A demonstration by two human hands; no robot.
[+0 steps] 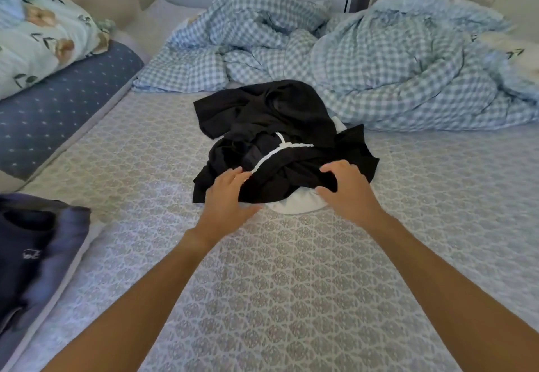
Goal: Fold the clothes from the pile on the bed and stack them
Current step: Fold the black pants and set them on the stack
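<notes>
Pile of crumpled black clothes (280, 138) with white lace trim (280, 151) mid-bed on patterned sheet (291, 284), white garment (294, 205) beneath. Left hand (230, 193) fingers straight, touching pile at 7 o'clock; right hand (344, 188) pinches black fabric at 5. Folded navy garment (32, 252) at 8; rumpled gingham duvet (379, 65) at 1.

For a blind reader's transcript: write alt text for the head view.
Both hands reach into a heap of black clothes with white lace trim on a patterned bed: the left hand rests on its near edge, the right hand grips a fold. A white garment peeks out beneath; a checked duvet lies behind, a folded navy garment at left.
</notes>
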